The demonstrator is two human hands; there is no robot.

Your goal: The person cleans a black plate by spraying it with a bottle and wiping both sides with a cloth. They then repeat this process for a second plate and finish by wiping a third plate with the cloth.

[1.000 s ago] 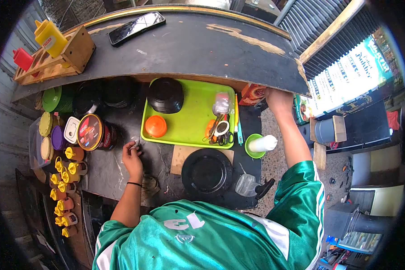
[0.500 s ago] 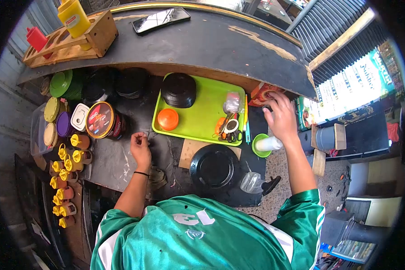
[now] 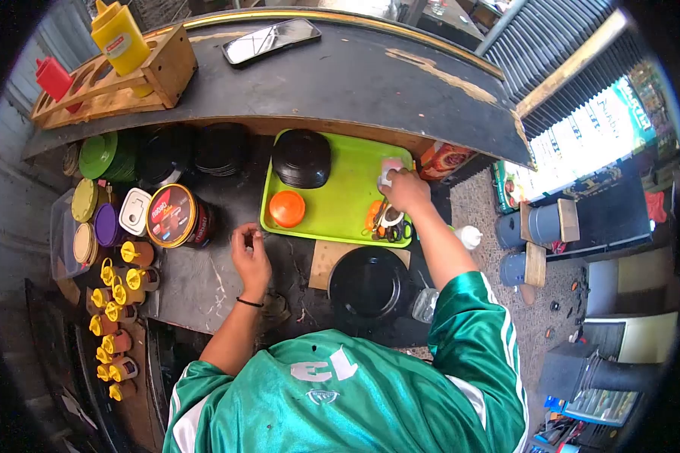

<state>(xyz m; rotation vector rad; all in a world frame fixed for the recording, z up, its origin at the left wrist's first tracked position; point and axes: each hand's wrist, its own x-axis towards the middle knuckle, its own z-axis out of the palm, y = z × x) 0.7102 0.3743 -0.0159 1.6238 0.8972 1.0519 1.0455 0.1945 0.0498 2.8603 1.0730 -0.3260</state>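
My right hand [image 3: 406, 192] is over the right end of a lime-green tray [image 3: 340, 192], its fingers closed on a small clear plastic bag [image 3: 391, 164] with something pink and whitish inside. Just below that hand lie scissors [image 3: 395, 229] and a roll of tape, partly covered by it. My left hand [image 3: 250, 258], a dark band on its wrist, hovers over the dark counter left of the tray. Its fingers are loosely curled and apart, with nothing in them. An orange round container [image 3: 287, 209] and a stack of black bowls [image 3: 301, 158] stand on the tray.
A black plate [image 3: 368, 283] lies in front of the tray on a brown board. Left are a chocolate-spread tub [image 3: 178, 216], lids and several yellow-capped jars [image 3: 137, 254]. A white-capped bottle [image 3: 469, 237] stands right. The raised shelf [image 3: 340, 83] overhangs the back, bearing a phone [image 3: 272, 41].
My right hand has moved left from beside the red box onto the plastic bag on the tray. My left hand has shifted slightly right and its fingers have loosened.
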